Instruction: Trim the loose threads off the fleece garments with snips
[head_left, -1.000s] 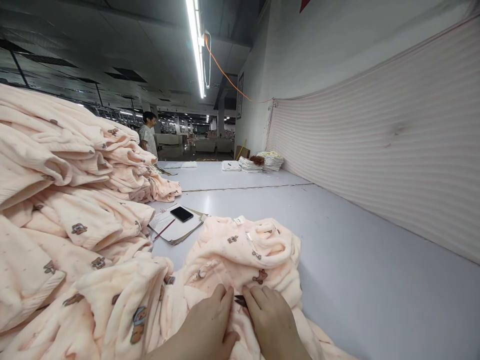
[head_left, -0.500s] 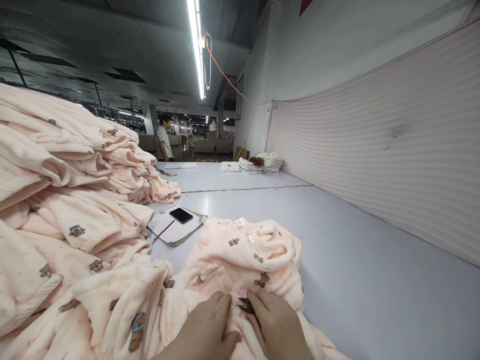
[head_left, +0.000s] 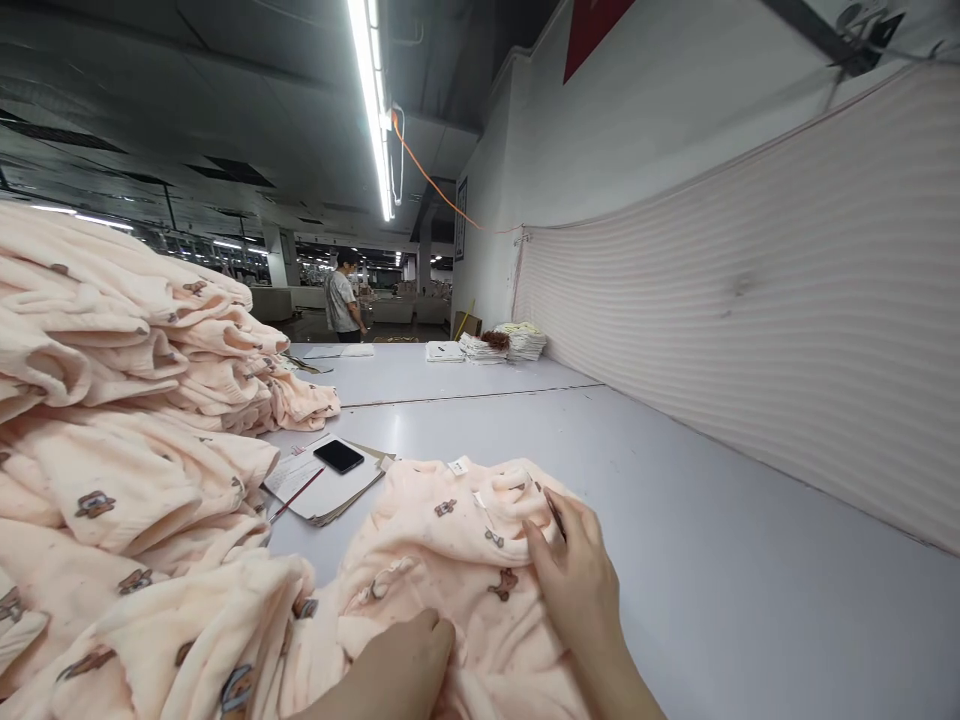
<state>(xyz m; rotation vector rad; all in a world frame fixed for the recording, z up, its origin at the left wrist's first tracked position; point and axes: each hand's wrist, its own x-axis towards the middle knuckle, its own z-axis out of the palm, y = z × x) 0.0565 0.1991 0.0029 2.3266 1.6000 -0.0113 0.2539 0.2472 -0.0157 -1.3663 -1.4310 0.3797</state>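
Note:
A pale pink plush garment [head_left: 420, 530] with small bear prints lies bunched on the table in front of me. My left hand [head_left: 409, 655] is closed on its near part, fingers curled into the cloth. At the garment's upper right, my right hand [head_left: 577, 570] reaches over a folded, rolled part of it, thumb against the fabric. Dark thread snips [head_left: 556, 514] stick out between its fingers, mostly hidden by the hand. A white label [head_left: 458, 466] shows at the garment's far edge.
A tall heap of similar pink garments [head_left: 142, 400] fills the left side. Beyond my work, a phone [head_left: 339, 457] and a red pen [head_left: 298, 494] lie on papers [head_left: 341, 495]. Folded stacks [head_left: 487, 347] stand at the back. Striped cloth [head_left: 750, 330] hangs along the right wall. A person [head_left: 343, 300] stands far off.
My right hand has moved up and right with the thread snips, from beside my left hand to the garment's upper right. My left hand stays low on the cloth. The view has shifted slightly.

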